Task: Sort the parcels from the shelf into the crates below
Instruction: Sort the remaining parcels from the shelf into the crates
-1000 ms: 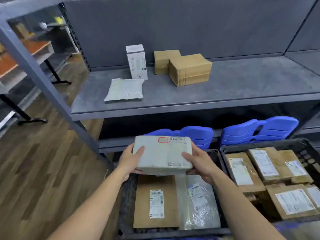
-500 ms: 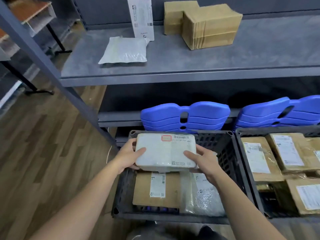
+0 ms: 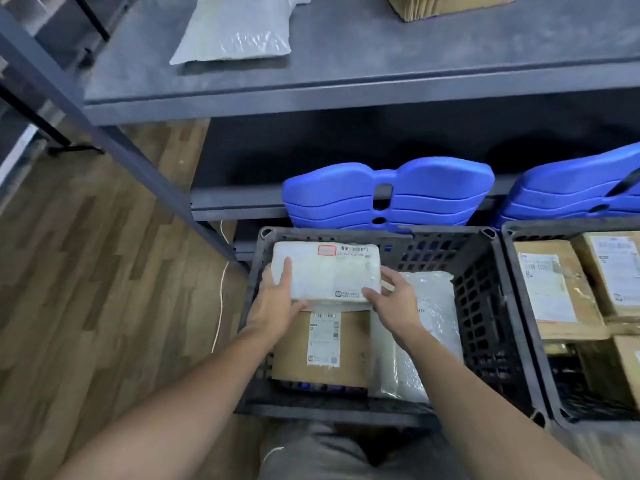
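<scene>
A white wrapped parcel [image 3: 329,271] with a red stamp and a barcode sits low inside the left black crate [image 3: 485,306], at its far end. My left hand [image 3: 277,299] grips its left side, thumb on top. My right hand [image 3: 391,299] holds its right front corner. Under it lie a brown cardboard parcel [image 3: 353,348] with a white label and a white plastic mailer [image 3: 433,306]. On the shelf [image 3: 381,71] above lie a grey mailer [image 3: 235,29] and a brown box [image 3: 450,5], cut off by the frame's top.
A second black crate [image 3: 519,306] to the right holds several labelled brown boxes [image 3: 554,282]. Stacked blue plastic pieces [image 3: 388,195] stand behind the crates under the shelf. A grey slanted shelf post [image 3: 104,133] runs down the left. A white cord [image 3: 221,299] lies on the wooden floor.
Both hands have lowered the white parcel from above the crate down into its far end. The view has tilted downward and moved closer to the crate.
</scene>
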The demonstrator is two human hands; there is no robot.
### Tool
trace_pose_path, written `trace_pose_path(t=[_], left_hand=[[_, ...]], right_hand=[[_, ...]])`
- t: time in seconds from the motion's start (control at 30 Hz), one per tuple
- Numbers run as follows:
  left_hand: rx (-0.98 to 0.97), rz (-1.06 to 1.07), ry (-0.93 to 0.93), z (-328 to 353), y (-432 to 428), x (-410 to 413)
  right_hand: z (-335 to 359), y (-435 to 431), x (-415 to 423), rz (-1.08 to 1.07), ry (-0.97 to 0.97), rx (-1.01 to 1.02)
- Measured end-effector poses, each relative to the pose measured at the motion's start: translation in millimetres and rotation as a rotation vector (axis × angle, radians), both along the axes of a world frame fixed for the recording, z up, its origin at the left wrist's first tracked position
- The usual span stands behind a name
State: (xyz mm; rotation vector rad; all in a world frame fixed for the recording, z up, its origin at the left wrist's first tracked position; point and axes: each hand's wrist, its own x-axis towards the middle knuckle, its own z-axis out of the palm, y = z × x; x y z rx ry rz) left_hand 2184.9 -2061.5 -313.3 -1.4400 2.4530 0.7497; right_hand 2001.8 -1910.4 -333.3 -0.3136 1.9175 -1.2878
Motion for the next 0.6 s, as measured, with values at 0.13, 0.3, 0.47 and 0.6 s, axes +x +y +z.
trace_pose_path(t=[0.13, 0.3, 0.47, 0.6], left_hand=[[-0.14, -0.072, -0.211, -9, 8, -4], [-0.295, -0.21, -0.24, 3, 10, -5], [-0.317, -0.469, -0.205, 1, 8, -5], [-0.241, -0.524, -0.218, -7, -1, 8]], right_hand=[[4, 10, 8, 0.092, 0.106, 0.003], [-3, 16, 11, 0.193, 0.224, 0.053], [-5, 17, 12, 0.296, 0.299, 0.107], [-5, 13, 15, 0.538, 0.647, 0.287]])
